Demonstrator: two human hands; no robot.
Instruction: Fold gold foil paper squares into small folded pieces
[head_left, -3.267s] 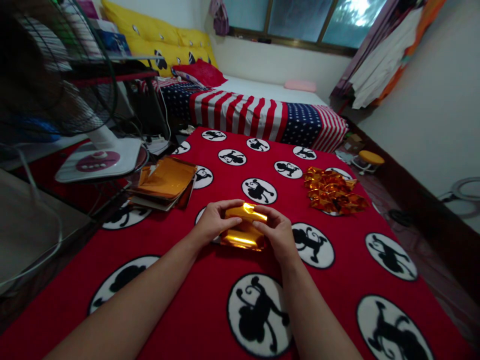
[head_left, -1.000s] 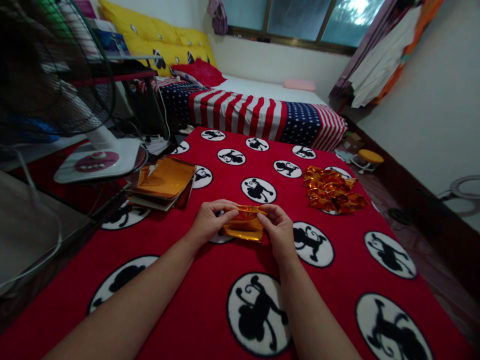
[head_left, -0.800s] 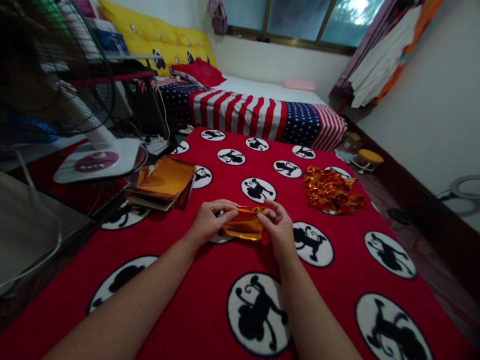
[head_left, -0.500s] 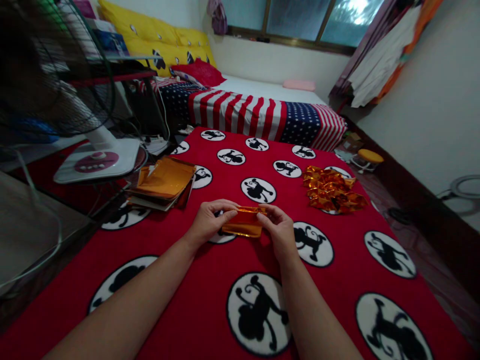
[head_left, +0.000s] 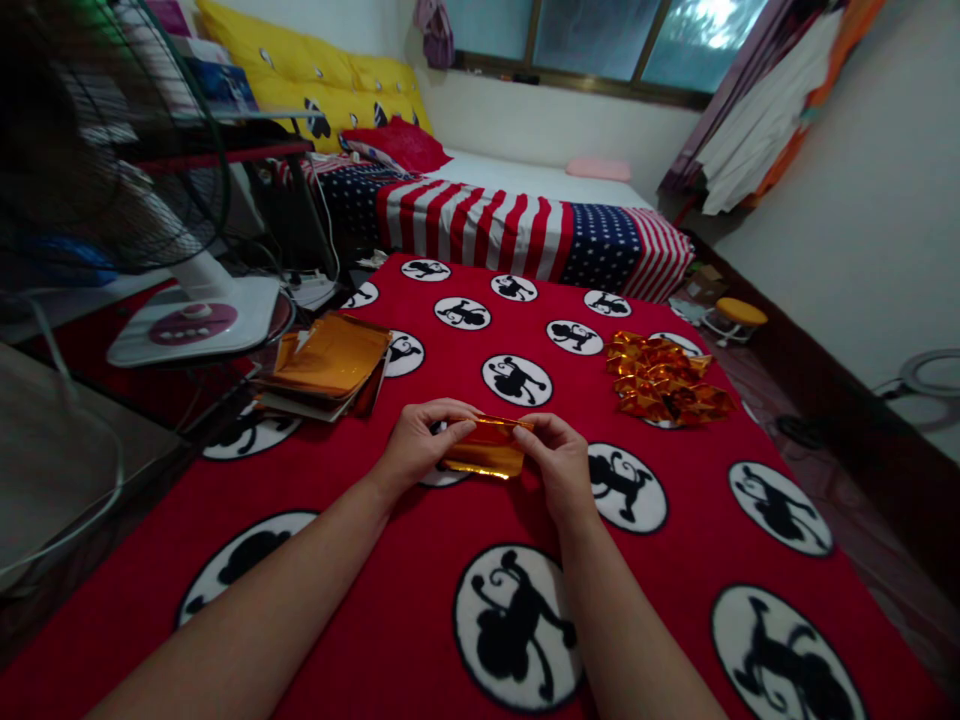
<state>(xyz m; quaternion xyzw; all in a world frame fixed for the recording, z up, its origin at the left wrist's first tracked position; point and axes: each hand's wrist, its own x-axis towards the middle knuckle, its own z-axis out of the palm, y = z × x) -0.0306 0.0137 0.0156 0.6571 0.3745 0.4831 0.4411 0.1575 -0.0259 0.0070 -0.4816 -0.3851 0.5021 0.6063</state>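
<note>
A shiny gold foil paper [head_left: 486,452], folded along its far edge, is held between both hands just above a red cloth [head_left: 360,600] printed with black monkeys in white circles. My left hand [head_left: 420,440] pinches its left end, thumb on top and fingers behind. At the right end, my right hand [head_left: 556,455] grips it the same way, thumb pressed near the far edge. To the left lies a stack of flat gold foil sheets [head_left: 337,355]. On the right sits a pile of folded gold foil pieces [head_left: 660,378].
A white fan [head_left: 195,310] stands at the left, beside a desk [head_left: 225,150] with cables. Behind the red cloth is a bed with a striped, starred cover [head_left: 480,225]. A yellow stool [head_left: 739,312] is on the floor at the right.
The foil paper has tilted slightly and its near edge has dipped a little. Both hands keep their hold in almost the same place.
</note>
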